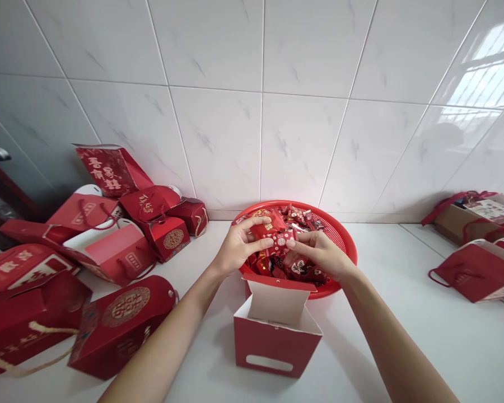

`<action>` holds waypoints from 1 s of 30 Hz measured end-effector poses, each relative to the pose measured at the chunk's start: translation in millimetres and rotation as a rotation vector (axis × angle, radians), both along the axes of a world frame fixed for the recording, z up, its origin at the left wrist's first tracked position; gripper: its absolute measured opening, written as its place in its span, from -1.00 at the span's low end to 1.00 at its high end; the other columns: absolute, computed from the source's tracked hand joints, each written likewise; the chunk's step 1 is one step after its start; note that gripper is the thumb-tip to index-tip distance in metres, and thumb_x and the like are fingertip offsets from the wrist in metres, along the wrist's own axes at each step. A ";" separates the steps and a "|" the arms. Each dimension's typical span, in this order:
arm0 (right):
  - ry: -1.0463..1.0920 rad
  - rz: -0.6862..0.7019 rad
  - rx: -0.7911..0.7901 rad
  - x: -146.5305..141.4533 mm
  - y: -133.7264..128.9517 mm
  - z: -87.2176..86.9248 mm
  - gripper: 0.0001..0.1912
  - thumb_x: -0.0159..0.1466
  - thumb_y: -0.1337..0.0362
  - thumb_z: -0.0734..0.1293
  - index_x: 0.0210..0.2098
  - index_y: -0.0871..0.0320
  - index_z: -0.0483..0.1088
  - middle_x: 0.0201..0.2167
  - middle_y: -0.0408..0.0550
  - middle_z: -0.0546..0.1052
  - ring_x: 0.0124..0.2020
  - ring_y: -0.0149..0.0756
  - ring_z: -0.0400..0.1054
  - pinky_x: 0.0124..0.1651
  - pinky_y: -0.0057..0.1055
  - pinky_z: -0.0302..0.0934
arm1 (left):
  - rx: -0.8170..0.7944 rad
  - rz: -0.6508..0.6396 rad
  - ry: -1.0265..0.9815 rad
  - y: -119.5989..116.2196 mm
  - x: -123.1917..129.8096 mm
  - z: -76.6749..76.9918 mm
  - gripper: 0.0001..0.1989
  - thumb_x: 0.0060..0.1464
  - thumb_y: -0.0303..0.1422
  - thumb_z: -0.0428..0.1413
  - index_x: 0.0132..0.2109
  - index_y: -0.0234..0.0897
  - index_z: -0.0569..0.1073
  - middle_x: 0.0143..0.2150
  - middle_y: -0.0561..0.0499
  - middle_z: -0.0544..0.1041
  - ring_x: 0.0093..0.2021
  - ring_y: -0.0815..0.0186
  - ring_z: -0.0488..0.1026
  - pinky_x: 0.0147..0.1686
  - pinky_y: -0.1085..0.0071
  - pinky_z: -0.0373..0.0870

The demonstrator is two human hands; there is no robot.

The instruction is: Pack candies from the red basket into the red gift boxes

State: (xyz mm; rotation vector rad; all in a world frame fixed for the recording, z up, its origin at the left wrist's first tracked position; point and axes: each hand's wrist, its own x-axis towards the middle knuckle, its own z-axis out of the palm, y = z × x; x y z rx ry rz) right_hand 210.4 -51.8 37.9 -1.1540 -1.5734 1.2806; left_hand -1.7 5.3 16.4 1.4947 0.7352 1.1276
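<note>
Over a red plastic basket of wrapped sweets, both of my hands are close together. My left hand is closed on red candy packets, one of them with gold marks. A white-dotted red candy packet lies between the two thumbs. My right hand pinches the dotted packet's right end. Below the hands, many shiny red sweets lie loose in the basket. In front of the basket stands an open red cardboard box with a white inside and an oval slot; its floor is hidden.
Several red gift boxes with cord handles crowd the left of the white counter. At the right lie another red handled box and a brown carton. A tiled wall rises behind the basket.
</note>
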 end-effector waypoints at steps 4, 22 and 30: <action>-0.006 -0.005 0.022 1.9 1.3 -2.5 -0.55 0.21 -0.14 0.44 -0.43 0.17 0.57 -0.43 -0.03 0.65 -0.36 -0.29 0.52 -0.13 -0.30 0.40 | -0.006 0.042 -0.013 0.0 0.1 0.8 -0.43 -0.17 -0.27 0.44 0.04 -0.25 0.57 0.15 -0.13 0.57 0.01 0.12 0.59 0.04 0.22 0.56; -0.027 0.044 0.095 6.0 0.5 -5.7 -0.56 0.21 -0.09 0.46 -0.51 0.16 0.50 -0.52 -0.07 0.60 -0.44 -0.32 0.43 -0.28 -0.36 0.27 | 0.002 -0.100 -0.020 2.0 -2.8 -1.2 -0.48 -0.14 -0.32 0.43 0.02 -0.25 0.57 0.13 -0.09 0.56 -0.10 0.22 0.59 -0.11 0.33 0.58; -0.090 0.026 0.151 2.4 1.4 -8.1 -0.56 0.24 -0.11 0.43 -0.46 0.15 0.52 -0.45 -0.05 0.61 -0.37 -0.26 0.47 -0.24 -0.32 0.34 | 0.052 -0.103 0.064 -1.0 -0.7 0.5 -0.46 -0.10 -0.29 0.40 0.07 -0.22 0.55 0.26 -0.13 0.49 0.03 0.08 0.58 0.00 0.19 0.58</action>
